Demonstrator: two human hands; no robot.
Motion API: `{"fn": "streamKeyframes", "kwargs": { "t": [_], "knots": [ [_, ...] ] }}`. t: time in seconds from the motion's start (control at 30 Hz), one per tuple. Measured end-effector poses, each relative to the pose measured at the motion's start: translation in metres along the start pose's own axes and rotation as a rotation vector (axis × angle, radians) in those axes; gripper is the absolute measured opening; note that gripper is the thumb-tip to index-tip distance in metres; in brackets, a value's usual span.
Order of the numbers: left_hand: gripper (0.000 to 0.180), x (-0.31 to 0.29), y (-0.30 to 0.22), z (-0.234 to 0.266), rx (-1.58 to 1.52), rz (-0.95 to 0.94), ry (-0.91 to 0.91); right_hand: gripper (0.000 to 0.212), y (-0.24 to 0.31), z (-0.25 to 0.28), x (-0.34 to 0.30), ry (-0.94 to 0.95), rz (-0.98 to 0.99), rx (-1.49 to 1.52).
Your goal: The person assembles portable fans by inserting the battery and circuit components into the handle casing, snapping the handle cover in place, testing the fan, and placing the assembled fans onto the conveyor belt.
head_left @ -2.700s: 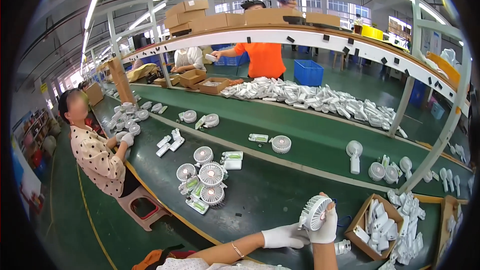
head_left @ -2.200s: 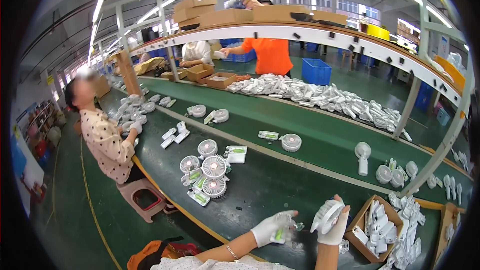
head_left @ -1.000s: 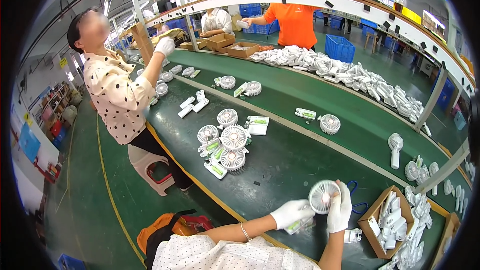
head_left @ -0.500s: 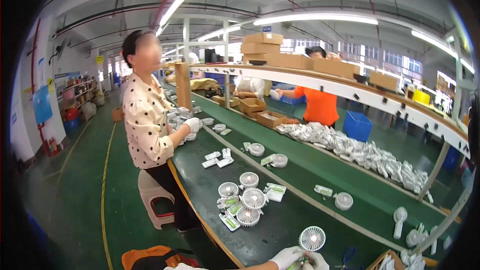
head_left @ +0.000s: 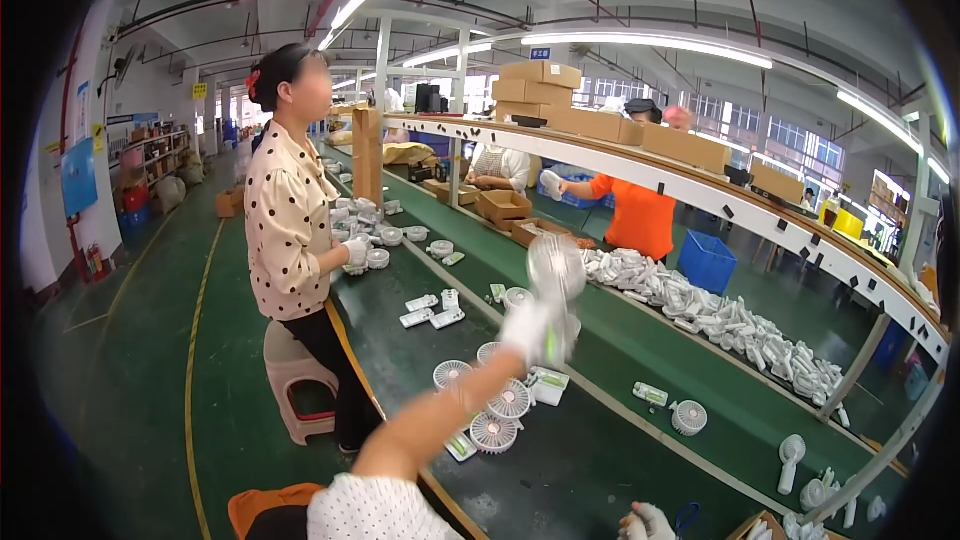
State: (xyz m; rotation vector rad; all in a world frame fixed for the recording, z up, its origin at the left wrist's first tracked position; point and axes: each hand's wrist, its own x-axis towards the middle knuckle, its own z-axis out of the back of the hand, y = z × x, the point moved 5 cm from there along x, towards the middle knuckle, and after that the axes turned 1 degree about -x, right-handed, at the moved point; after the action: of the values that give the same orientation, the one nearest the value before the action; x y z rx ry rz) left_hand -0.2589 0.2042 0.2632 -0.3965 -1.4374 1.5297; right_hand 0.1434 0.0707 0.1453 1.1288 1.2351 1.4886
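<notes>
My left arm, in a white dotted sleeve, reaches forward over the dark bench. The gloved left hand (head_left: 527,328) is closed on a white handheld fan (head_left: 556,270), smeared by motion, above the edge of the green belt. Beneath that arm lies a group of white fans (head_left: 493,432) with round grilles, some with green parts showing. At the lower edge my gloved right hand (head_left: 648,523) has its fingers curled; whatever they hold, if anything, is hidden. Blue-handled scissors (head_left: 687,517) lie just beside it.
Several white-and-green pieces (head_left: 447,318) lie farther up the bench. On the belt (head_left: 610,370) are more fans. A co-worker (head_left: 290,210) stands at left by a stool (head_left: 300,380). Across the belt are a heap of white parts (head_left: 715,310), a blue bin (head_left: 707,260) and a person in orange (head_left: 638,215).
My left hand has swung forward and up from the near bench, carrying a fan. My right hand stays low, now apart from the fan. The co-worker at left has lifted their head.
</notes>
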Motion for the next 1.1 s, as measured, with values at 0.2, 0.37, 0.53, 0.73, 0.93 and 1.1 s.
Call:
{"fn": "streamKeyframes", "kwargs": {
  "t": [0.2, 0.37, 0.53, 0.73, 0.93, 1.1],
  "knots": [
    [0.029, 0.224, -0.085, 0.114, -0.475, 0.149, -0.068, 0.030, -0.043, -0.004, -0.016, 0.107, -0.104, -0.099],
    [0.033, 0.214, -0.052, 0.106, -0.780, 0.217, -0.042, 0.029, -0.053, -0.008, -0.029, 0.107, -0.168, -0.040],
    [0.022, 0.012, -0.018, -0.015, -0.876, 0.332, 0.312, 0.032, -0.042, 0.000, -0.013, 0.026, -0.078, 0.015],
    [0.030, -0.231, 0.023, -0.128, -0.703, 0.823, 0.735, 0.042, -0.024, -0.008, -0.001, -0.037, 0.012, 0.048],
    [0.028, -0.319, 0.053, -0.178, -0.744, 0.952, 0.771, 0.032, -0.021, -0.005, -0.007, -0.020, 0.337, -0.371],
    [0.026, -0.329, 0.046, -0.170, -0.670, 0.969, 0.705, 0.032, -0.024, -0.005, -0.022, 0.064, 0.346, -0.398]
  ]
}}
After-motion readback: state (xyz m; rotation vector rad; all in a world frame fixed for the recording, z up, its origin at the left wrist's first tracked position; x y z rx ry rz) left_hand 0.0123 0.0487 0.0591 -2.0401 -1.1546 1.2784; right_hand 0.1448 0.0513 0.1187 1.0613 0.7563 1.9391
